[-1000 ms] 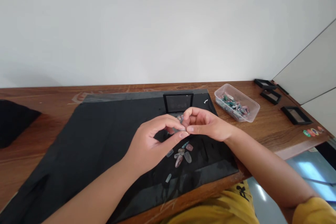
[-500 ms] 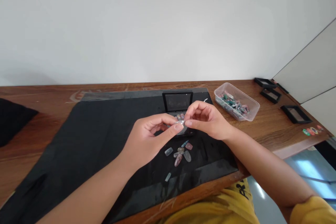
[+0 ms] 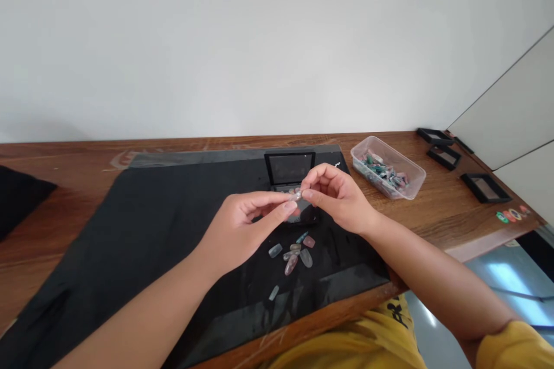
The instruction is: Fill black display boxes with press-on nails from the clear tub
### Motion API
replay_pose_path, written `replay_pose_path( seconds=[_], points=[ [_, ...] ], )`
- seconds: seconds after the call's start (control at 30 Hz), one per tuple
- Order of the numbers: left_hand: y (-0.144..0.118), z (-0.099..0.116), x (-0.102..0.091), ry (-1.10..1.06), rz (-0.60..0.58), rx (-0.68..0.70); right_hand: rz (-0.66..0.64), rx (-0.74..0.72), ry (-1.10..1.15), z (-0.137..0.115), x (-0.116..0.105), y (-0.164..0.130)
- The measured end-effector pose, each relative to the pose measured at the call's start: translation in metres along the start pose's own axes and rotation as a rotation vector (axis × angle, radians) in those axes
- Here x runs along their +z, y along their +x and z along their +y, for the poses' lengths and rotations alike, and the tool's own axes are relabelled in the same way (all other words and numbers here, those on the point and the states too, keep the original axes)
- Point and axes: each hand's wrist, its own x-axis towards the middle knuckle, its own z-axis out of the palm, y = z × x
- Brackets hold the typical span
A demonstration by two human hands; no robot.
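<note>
Your left hand [image 3: 240, 232] and right hand [image 3: 340, 200] both pinch clear piece [image 3: 296, 196] between fingertips, near open case [image 3: 289, 168]. Step looks like two-handed adjusting; next move calls for light, steady grip.

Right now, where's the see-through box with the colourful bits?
In the head view, the clear plastic box is right of centre on the wooden table, just past the black mat's right edge, beyond the right hand.

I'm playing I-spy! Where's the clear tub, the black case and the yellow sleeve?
Clear tub [image 3: 400, 163], head view: far inner wall.
Black case [image 3: 289, 169], head view: raised lid.
Yellow sleeve [image 3: 516, 347], head view: middle of the cloth.
</note>
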Motion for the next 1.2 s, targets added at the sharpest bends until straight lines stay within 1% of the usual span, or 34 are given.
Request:
replay_pose_path(
  seconds=[0.13, 0.27, 0.33, 0.37, 0.47, 0.53, 0.6, 0.67, 0.8, 0.87, 1.03, 1.2],
  points=[
    [0.001, 0.007, 0.000, 0.065, -0.106, 0.004, -0.018, -0.024, 0.012, -0.002, 0.000, -0.001],
    [-0.001, 0.008, 0.000, 0.104, -0.140, -0.008, -0.037, -0.050, -0.017, -0.002, 0.001, -0.001],
    [-0.002, 0.007, 0.000, 0.099, -0.158, -0.028, -0.005, -0.067, -0.128, -0.002, 0.003, -0.002],
    [-0.002, 0.007, 0.001, 0.093, -0.176, -0.045, 0.042, -0.097, -0.217, -0.003, 0.004, -0.003],
    [-0.002, 0.011, 0.001, 0.052, -0.204, -0.121, 0.234, -0.276, -0.538, -0.006, 0.007, -0.008],
    [-0.001, 0.014, 0.001, 0.013, -0.166, -0.171, 0.290, -0.409, -0.703, -0.008, 0.009, -0.012],
    [0.000, 0.018, 0.001, -0.016, -0.117, -0.201, 0.266, -0.501, -0.811, -0.011, 0.010, -0.014],
    [0.000, 0.020, 0.002, -0.028, -0.088, -0.210, 0.230, -0.564, -0.882, -0.011, 0.010, -0.014],
    [0.000, 0.020, 0.002, -0.036, -0.075, -0.213, 0.150, -0.677, -0.896, -0.009, 0.008, -0.013],
    [0.000, 0.019, 0.002, -0.027, -0.076, -0.201, 0.125, -0.681, -0.886, -0.007, 0.008, -0.013],
    [-0.001, 0.015, 0.001, 0.011, -0.089, -0.150, 0.117, -0.576, -0.897, -0.004, 0.007, -0.014],
    [-0.004, 0.011, -0.003, 0.073, -0.127, -0.056, 0.116, -0.632, -0.847, -0.004, 0.009, -0.013]
  ],
)
